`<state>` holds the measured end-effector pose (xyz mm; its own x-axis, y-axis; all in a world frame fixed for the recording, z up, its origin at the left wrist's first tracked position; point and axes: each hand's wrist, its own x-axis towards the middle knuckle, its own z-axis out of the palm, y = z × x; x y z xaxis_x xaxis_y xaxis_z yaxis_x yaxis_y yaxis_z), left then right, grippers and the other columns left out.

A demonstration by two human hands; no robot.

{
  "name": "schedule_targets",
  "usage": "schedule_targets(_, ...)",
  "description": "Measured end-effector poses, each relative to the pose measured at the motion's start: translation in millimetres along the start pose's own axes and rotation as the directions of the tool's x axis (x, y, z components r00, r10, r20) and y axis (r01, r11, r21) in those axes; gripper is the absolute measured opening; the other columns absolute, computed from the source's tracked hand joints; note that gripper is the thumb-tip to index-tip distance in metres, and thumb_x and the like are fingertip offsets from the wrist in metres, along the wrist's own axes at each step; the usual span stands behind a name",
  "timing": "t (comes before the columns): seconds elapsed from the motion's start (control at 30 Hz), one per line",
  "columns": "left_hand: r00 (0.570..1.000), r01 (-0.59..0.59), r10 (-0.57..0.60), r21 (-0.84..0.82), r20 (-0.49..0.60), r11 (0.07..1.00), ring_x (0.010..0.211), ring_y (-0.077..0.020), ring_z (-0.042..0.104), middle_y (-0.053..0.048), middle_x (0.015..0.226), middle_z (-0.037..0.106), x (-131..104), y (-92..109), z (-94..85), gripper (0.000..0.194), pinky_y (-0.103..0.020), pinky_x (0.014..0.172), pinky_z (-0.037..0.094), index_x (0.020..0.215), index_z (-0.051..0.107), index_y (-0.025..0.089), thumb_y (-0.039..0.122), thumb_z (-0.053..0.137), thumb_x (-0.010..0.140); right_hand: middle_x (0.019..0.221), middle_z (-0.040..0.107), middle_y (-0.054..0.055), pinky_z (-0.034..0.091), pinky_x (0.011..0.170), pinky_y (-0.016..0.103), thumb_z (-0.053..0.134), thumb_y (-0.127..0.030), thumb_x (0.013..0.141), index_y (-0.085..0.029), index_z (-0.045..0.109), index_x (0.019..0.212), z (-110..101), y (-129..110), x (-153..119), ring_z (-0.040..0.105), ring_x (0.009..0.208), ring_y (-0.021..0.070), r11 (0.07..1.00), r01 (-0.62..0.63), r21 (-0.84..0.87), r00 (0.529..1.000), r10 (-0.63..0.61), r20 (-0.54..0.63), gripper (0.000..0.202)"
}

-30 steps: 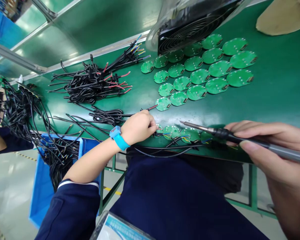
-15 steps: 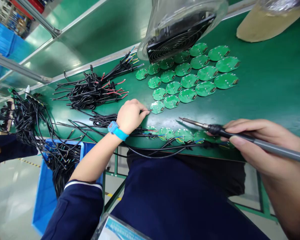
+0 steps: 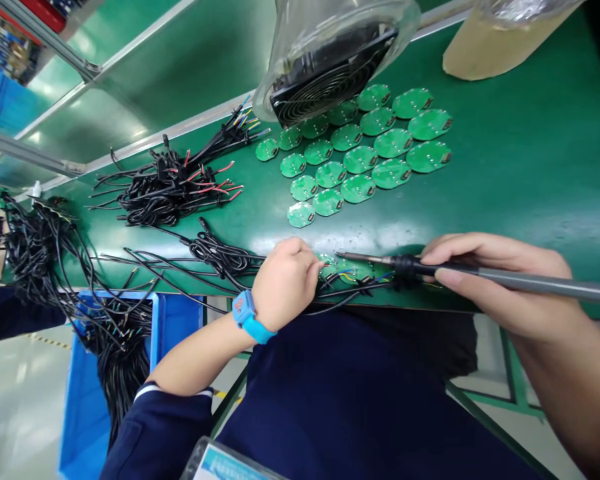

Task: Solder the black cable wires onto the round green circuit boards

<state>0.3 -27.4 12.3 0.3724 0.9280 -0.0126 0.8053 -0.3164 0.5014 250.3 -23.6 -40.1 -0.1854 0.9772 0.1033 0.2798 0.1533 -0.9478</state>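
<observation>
1. Our right grip is closed around the soldering iron, whose long axis runs nearly level across us, tip pointing toward our left hand.
2. Our left thumb and forefinger are pinched on what looks like a red wire.
3. Just right of those fingertips lies a partly covered board, near the front edge of the bench; our left hand is nearer to it. Whether the iron's tip touches it, we cannot tell.
4. Our left hand hides the wire's run; the right hides the near row's end.
5. Beyond, loose boards stand in rows, some partly hidden behind the fan.
</observation>
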Motion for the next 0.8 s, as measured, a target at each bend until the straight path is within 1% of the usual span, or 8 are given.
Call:
schedule_targets(0.07,0.999,0.017,-0.017,0.016,0.030,1.000,0.080,-0.0172,0.054,-0.007,0.081,0.058,1.6,-2.1,4.2,0.016,-0.033,0.077,0.048,0.074,0.063,0.013,0.015,0.054,0.086,0.074,0.065,0.003,0.046,0.054,0.027,0.065,-0.046,0.073,-0.021,0.066,0.078,-0.4,0.3,0.0,0.060,0.063,0.0158,0.999,-0.031,-0.021,0.999,0.031,0.023,0.025)
schedule_targets(0.17,0.999,0.015,-0.015,0.009,0.044,1.000,0.080,-0.0171,0.054,-0.007,0.081,0.059,2.7,-2.6,2.6,0.017,-0.032,0.077,0.048,0.074,0.064,0.013,0.015,0.053,0.087,0.072,0.066,0.003,0.045,0.052,0.026,0.064,-0.049,0.073,-0.021,0.066,0.077,-0.1,-0.5,0.7,0.061,0.063,0.0159,0.998,-0.044,-0.043,0.998,0.046,0.040,0.029)
schedule_targets(0.37,0.997,0.026,-0.027,0.016,0.070,1.000,0.079,-0.0170,0.056,-0.007,0.081,0.060,4.7,-0.2,2.7,0.018,-0.031,0.075,0.048,0.074,0.065,0.013,0.017,0.053,0.087,0.071,0.066,0.001,0.043,0.049,0.022,0.064,-0.046,0.076,-0.021,0.067,0.080,0.8,-2.9,1.0,0.060,0.058,0.0128,0.997,0.004,-0.076,0.999,0.000,0.048,0.026)
schedule_targets(0.47,0.997,0.049,-0.051,0.050,0.056,0.998,0.078,-0.0174,0.056,-0.007,0.080,0.060,5.5,-0.3,5.3,0.018,-0.031,0.074,0.048,0.073,0.064,0.013,0.018,0.053,0.087,0.068,0.066,0.002,0.041,0.045,0.022,0.063,-0.049,0.076,-0.021,0.067,0.079,0.8,-4.2,1.5,0.059,0.055,0.0128,0.994,0.007,-0.111,0.998,0.000,0.058,0.029)
schedule_targets(0.57,0.998,0.055,-0.058,0.069,0.032,0.996,0.078,-0.0178,0.056,-0.007,0.079,0.059,5.4,-0.6,7.5,0.018,-0.031,0.074,0.048,0.072,0.064,0.013,0.018,0.053,0.086,0.069,0.067,0.002,0.043,0.046,0.022,0.061,-0.050,0.076,-0.021,0.067,0.078,1.6,-5.0,2.0,0.060,0.056,0.0132,0.992,0.011,-0.129,0.998,-0.003,0.057,0.030)
schedule_targets(0.7,0.999,0.049,-0.051,0.086,0.016,0.995,0.078,-0.0178,0.056,-0.007,0.079,0.059,4.9,-0.7,8.8,0.019,-0.031,0.073,0.047,0.072,0.063,0.012,0.018,0.053,0.086,0.070,0.067,0.001,0.043,0.047,0.022,0.062,-0.047,0.077,-0.022,0.067,0.080,1.7,-4.0,0.3,0.061,0.057,0.0131,0.992,0.016,-0.122,0.999,-0.009,0.053,0.026)
schedule_targets(0.8,0.999,0.043,-0.045,0.096,0.019,0.994,0.078,-0.0178,0.056,-0.007,0.079,0.059,5.1,-0.6,8.7,0.018,-0.031,0.073,0.048,0.071,0.062,0.013,0.018,0.053,0.086,0.070,0.066,0.001,0.043,0.048,0.022,0.064,-0.043,0.077,-0.022,0.067,0.082,0.6,-1.9,-1.8,0.061,0.058,0.0127,0.997,0.013,-0.077,0.999,-0.009,0.053,0.021)
